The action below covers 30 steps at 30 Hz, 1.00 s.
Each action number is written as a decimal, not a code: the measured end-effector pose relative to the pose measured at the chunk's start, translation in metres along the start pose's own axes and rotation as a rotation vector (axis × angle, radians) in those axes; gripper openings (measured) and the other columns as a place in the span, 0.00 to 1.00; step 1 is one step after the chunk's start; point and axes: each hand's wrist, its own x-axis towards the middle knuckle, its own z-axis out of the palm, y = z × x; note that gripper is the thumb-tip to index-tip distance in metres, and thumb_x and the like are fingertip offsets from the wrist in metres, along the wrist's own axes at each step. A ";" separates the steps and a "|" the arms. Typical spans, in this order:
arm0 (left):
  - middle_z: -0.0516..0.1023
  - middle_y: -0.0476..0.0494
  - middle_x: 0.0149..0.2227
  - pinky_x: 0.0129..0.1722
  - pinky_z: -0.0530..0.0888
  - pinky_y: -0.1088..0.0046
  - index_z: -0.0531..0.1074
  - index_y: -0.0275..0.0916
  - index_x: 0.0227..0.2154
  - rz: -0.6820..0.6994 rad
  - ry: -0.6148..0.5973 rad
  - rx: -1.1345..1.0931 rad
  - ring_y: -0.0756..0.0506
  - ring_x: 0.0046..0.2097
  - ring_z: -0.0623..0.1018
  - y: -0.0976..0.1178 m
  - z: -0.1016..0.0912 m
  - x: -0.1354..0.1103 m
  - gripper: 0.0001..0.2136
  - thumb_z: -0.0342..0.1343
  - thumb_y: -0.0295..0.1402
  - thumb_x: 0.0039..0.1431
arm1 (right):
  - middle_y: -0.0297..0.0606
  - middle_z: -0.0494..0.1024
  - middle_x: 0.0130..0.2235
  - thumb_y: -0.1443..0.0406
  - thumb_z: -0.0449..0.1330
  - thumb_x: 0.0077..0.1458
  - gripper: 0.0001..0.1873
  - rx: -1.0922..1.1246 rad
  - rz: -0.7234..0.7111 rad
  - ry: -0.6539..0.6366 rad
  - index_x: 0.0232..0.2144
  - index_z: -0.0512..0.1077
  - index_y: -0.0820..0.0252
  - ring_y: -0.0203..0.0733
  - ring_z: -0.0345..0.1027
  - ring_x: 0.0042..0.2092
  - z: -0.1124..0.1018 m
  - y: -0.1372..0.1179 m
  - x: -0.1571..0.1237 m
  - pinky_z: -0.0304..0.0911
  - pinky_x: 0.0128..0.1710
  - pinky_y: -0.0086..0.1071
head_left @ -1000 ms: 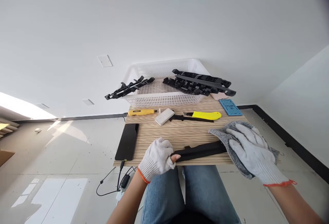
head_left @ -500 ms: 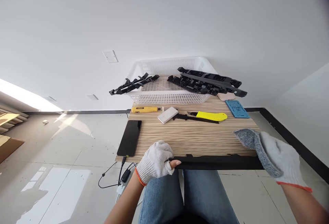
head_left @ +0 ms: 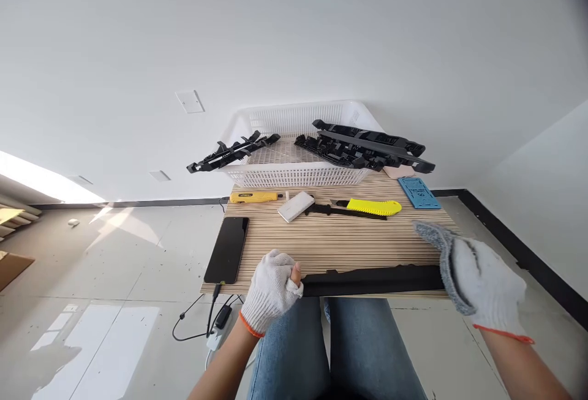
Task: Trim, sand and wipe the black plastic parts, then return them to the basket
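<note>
A long black plastic strip [head_left: 372,282] lies along the table's front edge. My left hand [head_left: 272,290], in a white knit glove with the thumb tip bare, is closed round its left end. At the other end my right hand [head_left: 482,283], also gloved, holds a grey cloth [head_left: 444,253] against the strip. The cloth and hand hide the strip's right tip, and the right fingers are mostly hidden behind the cloth.
Beyond the strip lie a phone [head_left: 227,250] on a cable, a yellow tool [head_left: 253,196], a white block [head_left: 296,206], a yellow-handled knife [head_left: 374,206] and a blue plate [head_left: 419,193]. A white basket [head_left: 294,174] holds black plastic parts [head_left: 372,143] at the back.
My right hand and the cloth have moved left along the strip. The strip appears turned, showing a different face, and its near edge sits slightly higher in view.
</note>
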 end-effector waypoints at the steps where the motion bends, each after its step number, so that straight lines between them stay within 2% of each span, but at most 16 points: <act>1: 0.73 0.45 0.21 0.32 0.66 0.66 0.69 0.40 0.16 -0.016 0.009 0.006 0.46 0.27 0.71 0.000 0.000 0.000 0.26 0.39 0.34 0.71 | 0.54 0.79 0.50 0.55 0.36 0.65 0.31 0.037 0.024 -0.019 0.50 0.76 0.58 0.62 0.72 0.52 -0.003 -0.008 -0.004 0.65 0.45 0.51; 3: 0.75 0.45 0.22 0.32 0.66 0.66 0.69 0.40 0.16 -0.055 0.024 0.034 0.46 0.29 0.72 0.001 0.002 -0.001 0.26 0.41 0.34 0.71 | 0.51 0.75 0.58 0.52 0.36 0.65 0.33 0.084 0.061 -0.083 0.55 0.73 0.56 0.63 0.67 0.59 -0.009 -0.021 -0.008 0.63 0.52 0.53; 6: 0.77 0.44 0.25 0.32 0.65 0.66 0.70 0.40 0.17 -0.127 0.083 0.119 0.45 0.30 0.73 0.004 0.006 -0.001 0.24 0.43 0.34 0.70 | 0.50 0.70 0.63 0.48 0.37 0.64 0.35 0.084 0.048 -0.133 0.59 0.70 0.56 0.66 0.64 0.62 -0.010 -0.027 -0.009 0.62 0.57 0.56; 8: 0.78 0.44 0.27 0.31 0.63 0.65 0.72 0.40 0.20 -0.173 0.146 0.212 0.44 0.31 0.73 0.007 0.009 -0.002 0.21 0.46 0.34 0.69 | 0.54 0.67 0.65 0.48 0.39 0.64 0.36 0.074 -0.001 -0.083 0.61 0.69 0.60 0.68 0.63 0.62 -0.006 -0.027 -0.013 0.61 0.58 0.56; 11: 0.79 0.43 0.29 0.29 0.60 0.65 0.73 0.41 0.24 -0.211 0.165 0.334 0.43 0.31 0.72 0.013 0.012 -0.003 0.17 0.49 0.35 0.68 | 0.59 0.63 0.66 0.49 0.40 0.66 0.35 0.032 -0.113 0.099 0.60 0.69 0.67 0.71 0.57 0.66 0.005 -0.037 -0.029 0.57 0.63 0.58; 13: 0.79 0.44 0.29 0.30 0.59 0.65 0.73 0.41 0.25 -0.180 0.123 0.337 0.43 0.31 0.72 0.018 0.012 -0.003 0.16 0.48 0.35 0.69 | 0.62 0.63 0.66 0.51 0.41 0.68 0.34 -0.006 -0.287 0.177 0.59 0.70 0.70 0.72 0.53 0.68 0.010 -0.056 -0.048 0.50 0.66 0.61; 15: 0.78 0.45 0.29 0.31 0.59 0.64 0.73 0.42 0.26 -0.155 0.076 0.317 0.44 0.32 0.72 0.023 0.011 -0.002 0.16 0.47 0.36 0.70 | 0.61 0.67 0.63 0.53 0.44 0.68 0.32 -0.011 -0.538 0.146 0.60 0.69 0.71 0.71 0.54 0.67 0.014 -0.084 -0.070 0.47 0.67 0.64; 17: 0.78 0.44 0.31 0.32 0.58 0.63 0.73 0.42 0.27 -0.193 0.047 0.320 0.42 0.34 0.73 0.028 0.009 -0.002 0.16 0.48 0.38 0.70 | 0.53 0.72 0.61 0.56 0.48 0.68 0.28 0.084 -0.687 0.157 0.60 0.70 0.67 0.62 0.59 0.66 0.016 -0.117 -0.092 0.46 0.69 0.59; 20: 0.79 0.44 0.35 0.36 0.60 0.62 0.76 0.42 0.29 -0.313 0.039 0.334 0.40 0.39 0.74 0.034 0.010 -0.002 0.14 0.51 0.39 0.69 | 0.45 0.75 0.60 0.61 0.52 0.66 0.22 0.238 -0.757 0.190 0.57 0.73 0.62 0.54 0.63 0.64 0.020 -0.160 -0.116 0.47 0.70 0.52; 23: 0.80 0.45 0.37 0.39 0.61 0.62 0.78 0.43 0.31 -0.369 0.052 0.310 0.41 0.40 0.74 0.036 0.013 -0.004 0.13 0.51 0.36 0.69 | 0.44 0.78 0.57 0.65 0.51 0.65 0.20 0.334 -0.741 0.230 0.55 0.75 0.63 0.52 0.66 0.61 0.023 -0.182 -0.126 0.47 0.70 0.51; 26: 0.79 0.45 0.37 0.39 0.61 0.63 0.78 0.42 0.29 -0.353 0.103 0.303 0.41 0.39 0.74 0.030 0.015 -0.008 0.13 0.52 0.37 0.68 | 0.42 0.79 0.56 0.65 0.52 0.66 0.19 0.355 -0.759 0.224 0.53 0.76 0.60 0.50 0.67 0.60 0.022 -0.178 -0.121 0.49 0.69 0.49; 28: 0.79 0.44 0.36 0.37 0.61 0.64 0.76 0.41 0.27 -0.320 0.147 0.322 0.41 0.38 0.73 0.023 0.014 -0.010 0.15 0.52 0.38 0.68 | 0.42 0.78 0.56 0.60 0.54 0.66 0.19 0.321 -0.774 0.226 0.53 0.76 0.59 0.52 0.67 0.60 0.019 -0.161 -0.108 0.51 0.69 0.50; 30: 0.78 0.44 0.34 0.35 0.60 0.65 0.74 0.40 0.23 -0.280 0.194 0.337 0.42 0.37 0.72 0.014 0.014 -0.011 0.18 0.51 0.37 0.69 | 0.46 0.77 0.56 0.53 0.54 0.66 0.23 0.238 -0.742 0.241 0.54 0.75 0.60 0.57 0.67 0.60 0.018 -0.135 -0.090 0.52 0.67 0.56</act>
